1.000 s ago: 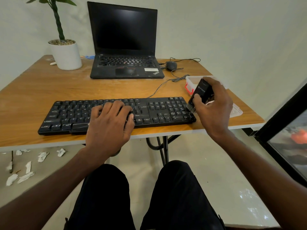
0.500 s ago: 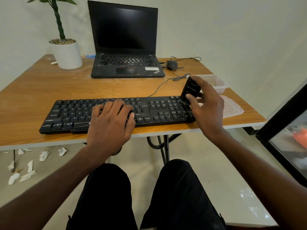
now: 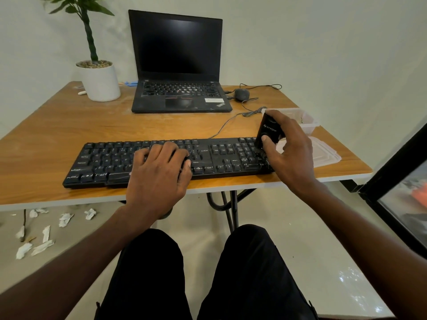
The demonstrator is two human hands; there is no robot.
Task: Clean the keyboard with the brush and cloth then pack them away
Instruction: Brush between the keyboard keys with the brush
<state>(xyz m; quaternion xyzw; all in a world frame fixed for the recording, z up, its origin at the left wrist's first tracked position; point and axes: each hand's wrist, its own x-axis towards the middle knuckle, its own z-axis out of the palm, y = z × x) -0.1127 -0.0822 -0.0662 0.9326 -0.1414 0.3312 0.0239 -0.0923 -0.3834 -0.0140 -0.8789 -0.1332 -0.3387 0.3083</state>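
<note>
Since one second ago our right hand (image 3: 288,153) carries the brush (image 3: 268,133) from the clear container (image 3: 307,122) onto the keyboard (image 3: 161,161) numpad, grip pinching it. Contents of container: cannot tell. Left hand (image 3: 159,174) lies flat on keys, fingers spread. Counter (image 3: 57,135) carries all.

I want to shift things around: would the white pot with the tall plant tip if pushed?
The white round ceramic-looking plant pot looks wide and pebble-filled, so it probably slides rather than tips. Its tall green plant stem might sway, so push low.
</note>
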